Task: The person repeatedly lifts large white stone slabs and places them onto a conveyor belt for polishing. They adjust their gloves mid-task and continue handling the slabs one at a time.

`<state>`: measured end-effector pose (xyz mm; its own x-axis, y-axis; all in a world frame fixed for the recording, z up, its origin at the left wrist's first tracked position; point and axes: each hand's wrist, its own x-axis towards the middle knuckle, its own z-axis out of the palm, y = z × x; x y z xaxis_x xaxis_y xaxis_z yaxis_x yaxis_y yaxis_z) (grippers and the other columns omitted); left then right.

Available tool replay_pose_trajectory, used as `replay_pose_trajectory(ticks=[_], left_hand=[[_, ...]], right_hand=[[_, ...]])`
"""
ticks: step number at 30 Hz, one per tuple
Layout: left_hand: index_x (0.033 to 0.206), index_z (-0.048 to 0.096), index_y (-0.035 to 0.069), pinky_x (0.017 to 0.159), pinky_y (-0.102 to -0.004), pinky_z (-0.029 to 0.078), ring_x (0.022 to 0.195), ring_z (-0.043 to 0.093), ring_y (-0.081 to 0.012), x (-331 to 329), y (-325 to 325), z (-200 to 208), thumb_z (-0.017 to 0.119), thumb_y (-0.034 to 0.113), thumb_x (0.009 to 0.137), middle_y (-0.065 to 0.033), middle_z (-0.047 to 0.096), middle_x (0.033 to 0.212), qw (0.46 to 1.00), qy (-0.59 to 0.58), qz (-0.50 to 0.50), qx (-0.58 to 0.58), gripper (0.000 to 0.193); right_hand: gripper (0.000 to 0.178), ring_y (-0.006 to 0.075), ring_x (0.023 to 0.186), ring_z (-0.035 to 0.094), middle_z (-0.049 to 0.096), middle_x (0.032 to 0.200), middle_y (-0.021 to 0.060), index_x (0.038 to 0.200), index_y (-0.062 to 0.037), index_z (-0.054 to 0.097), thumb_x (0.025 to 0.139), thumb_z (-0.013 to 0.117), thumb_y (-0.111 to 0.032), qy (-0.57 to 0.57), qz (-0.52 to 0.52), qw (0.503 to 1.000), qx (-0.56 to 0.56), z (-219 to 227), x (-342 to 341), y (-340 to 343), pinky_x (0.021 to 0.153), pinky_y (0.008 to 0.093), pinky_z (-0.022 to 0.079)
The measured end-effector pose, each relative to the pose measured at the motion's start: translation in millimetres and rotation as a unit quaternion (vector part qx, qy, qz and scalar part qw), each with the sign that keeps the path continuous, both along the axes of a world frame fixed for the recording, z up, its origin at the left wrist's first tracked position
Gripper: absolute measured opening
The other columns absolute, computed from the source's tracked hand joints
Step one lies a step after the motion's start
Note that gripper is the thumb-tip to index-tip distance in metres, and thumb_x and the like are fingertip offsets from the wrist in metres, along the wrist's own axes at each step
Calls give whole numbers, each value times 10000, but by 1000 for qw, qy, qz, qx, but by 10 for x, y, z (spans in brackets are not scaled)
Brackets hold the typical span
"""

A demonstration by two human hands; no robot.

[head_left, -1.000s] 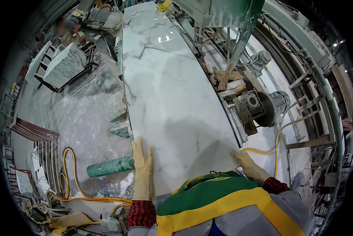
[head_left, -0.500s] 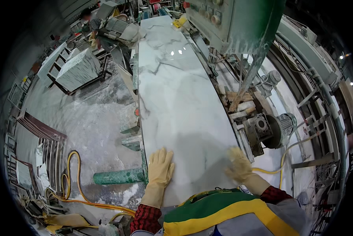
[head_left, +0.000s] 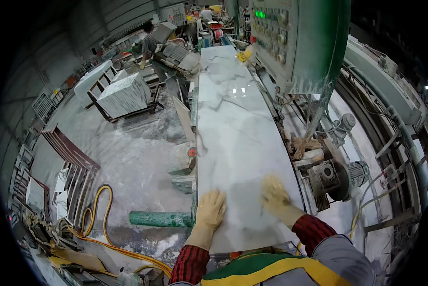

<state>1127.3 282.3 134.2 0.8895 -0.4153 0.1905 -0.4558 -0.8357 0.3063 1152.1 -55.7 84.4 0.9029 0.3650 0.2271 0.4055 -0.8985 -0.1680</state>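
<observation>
A long white marble-look slab (head_left: 242, 138) with grey veins lies on the machine bed and stretches away from me. Near its left edge my left hand (head_left: 211, 208), in a cream rubber glove, rests flat with fingers extended. My right hand (head_left: 276, 194), gloved the same way and a little blurred, lies over the slab's right part with its fingers stretched forward. Neither hand grips anything. The slab's near edge shows just in front of my body.
A control box (head_left: 276, 43) with knobs and green lights hangs at the right, above a motor (head_left: 357, 173). Left are a green roller (head_left: 161, 219), a yellow hose (head_left: 110, 202), metal racks (head_left: 71, 148) and a stone stack (head_left: 124, 95). A person (head_left: 150, 45) stands far left.
My right hand has moved inward from the slab's right edge. My left hand stays flat near the left edge. The view has tilted up and swung left, showing more of the far workshop.
</observation>
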Motion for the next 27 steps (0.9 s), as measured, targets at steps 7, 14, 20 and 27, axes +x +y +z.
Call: replay_pose_trajectory(ticks=[7,14,20,27], left_hand=[[1459,597,118,1192,-541,410,1423,531,-392,-891,572,-190,623,251,1029,-190,572,1541,998,-62,21,13,451],[1410,617,94,1063,-519,494,1267,610,-433,-1278,831,-388,648,146,996,-208,654,1398,988,-59,48,-137,418],[1313,630,86,947,-515,508,1145,620,-415,-1341,666,-440,656,104,937,-186,670,1261,971,-132,78,-184,377],[1395,613,73,970,-506,529,1171,641,-419,-1464,572,-637,616,101,998,-195,688,1311,962,-187,107,-167,399]], right_hand=[[604,443,1440,519,575,1512,260,1425,29,586,957,684,-340,100,271,955,71,527,-1042,1495,1271,523,346],[668,420,1528,460,509,1619,270,1565,-13,526,1016,614,-383,134,320,938,28,356,-1054,1781,1315,506,317],[596,375,1542,448,512,1630,221,1561,-37,526,1030,598,-296,91,350,932,16,181,-1171,1183,1315,481,326],[536,361,1469,527,556,1587,191,1504,-63,593,1018,576,-289,1,303,952,-52,-125,-1284,216,1305,460,341]])
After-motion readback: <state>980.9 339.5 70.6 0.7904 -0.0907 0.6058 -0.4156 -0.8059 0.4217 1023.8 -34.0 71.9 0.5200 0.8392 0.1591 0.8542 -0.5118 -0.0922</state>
